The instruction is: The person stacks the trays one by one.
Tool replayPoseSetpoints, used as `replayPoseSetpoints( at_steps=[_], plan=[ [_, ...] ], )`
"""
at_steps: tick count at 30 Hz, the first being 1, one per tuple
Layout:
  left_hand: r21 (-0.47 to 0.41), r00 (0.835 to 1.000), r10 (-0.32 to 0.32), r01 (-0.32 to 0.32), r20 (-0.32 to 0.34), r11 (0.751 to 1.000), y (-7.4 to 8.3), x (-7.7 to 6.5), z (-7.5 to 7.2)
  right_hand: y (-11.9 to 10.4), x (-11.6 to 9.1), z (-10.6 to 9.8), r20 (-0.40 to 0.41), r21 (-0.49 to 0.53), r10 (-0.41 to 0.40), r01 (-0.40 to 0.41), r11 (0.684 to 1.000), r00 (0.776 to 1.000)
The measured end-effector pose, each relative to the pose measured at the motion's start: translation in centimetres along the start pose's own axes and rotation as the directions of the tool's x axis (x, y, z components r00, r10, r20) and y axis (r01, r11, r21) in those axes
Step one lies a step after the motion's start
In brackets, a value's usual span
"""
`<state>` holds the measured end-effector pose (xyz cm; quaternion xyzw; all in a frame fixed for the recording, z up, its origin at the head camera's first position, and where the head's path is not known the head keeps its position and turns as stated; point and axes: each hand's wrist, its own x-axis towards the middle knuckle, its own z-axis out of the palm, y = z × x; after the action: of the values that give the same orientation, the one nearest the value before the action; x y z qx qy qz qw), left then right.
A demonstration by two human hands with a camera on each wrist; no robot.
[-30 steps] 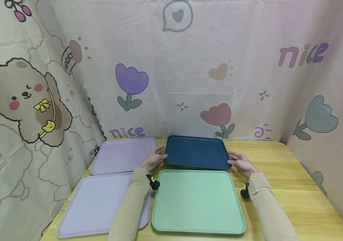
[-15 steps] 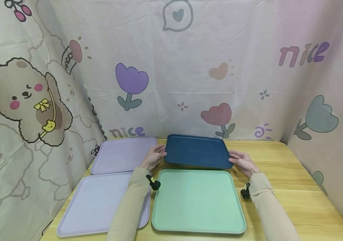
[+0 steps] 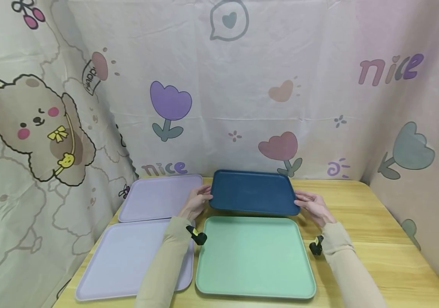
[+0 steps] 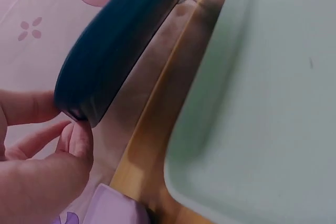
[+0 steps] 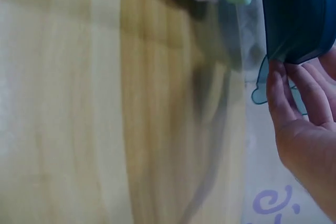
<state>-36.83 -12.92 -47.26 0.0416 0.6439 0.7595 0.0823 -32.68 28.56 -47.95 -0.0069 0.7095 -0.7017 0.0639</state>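
Observation:
A dark blue rectangular tray [image 3: 254,192] is held by its two short ends behind the green tray [image 3: 256,256]. My left hand [image 3: 196,202] pinches its left end; in the left wrist view the thumb and fingers [image 4: 31,107] meet the tray's corner. Its right end is pinched by my right hand [image 3: 313,206], whose fingers [image 5: 310,90] touch the rim in the right wrist view. The blue tray [image 4: 110,45] appears raised off the wooden table [image 5: 157,129], with a gap below it.
Two pale purple trays lie at the left, a rear one [image 3: 161,199] and a front one [image 3: 127,256], their edges close together. Bare wooden table [image 3: 373,239] shows on the right. A printed curtain [image 3: 227,85] hangs along the back and both sides.
The blue tray has risen slightly, its right end shifting a little to the right, with both hands still gripping it. The other trays stay put; the head view has turned slightly.

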Motion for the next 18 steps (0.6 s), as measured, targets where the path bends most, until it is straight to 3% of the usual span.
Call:
replayPoseSetpoints(
  at_steps=[8, 18],
  plan=[
    [-0.033, 1.0, 0.025, -0.025, -0.017, 0.999, 0.6, -0.8, 0.3, -0.7, -0.5, 0.4, -0.065, -0.078, -0.032, 0.027, 0.997, 0.997],
    [-0.095, 1.0, 0.017, -0.017, -0.002, 0.995, 0.8, -2.2, 0.3, -1.8, -2.0, 0.8, -0.105, -0.006, -0.033, 0.033, 0.999, 0.994]
  ],
)
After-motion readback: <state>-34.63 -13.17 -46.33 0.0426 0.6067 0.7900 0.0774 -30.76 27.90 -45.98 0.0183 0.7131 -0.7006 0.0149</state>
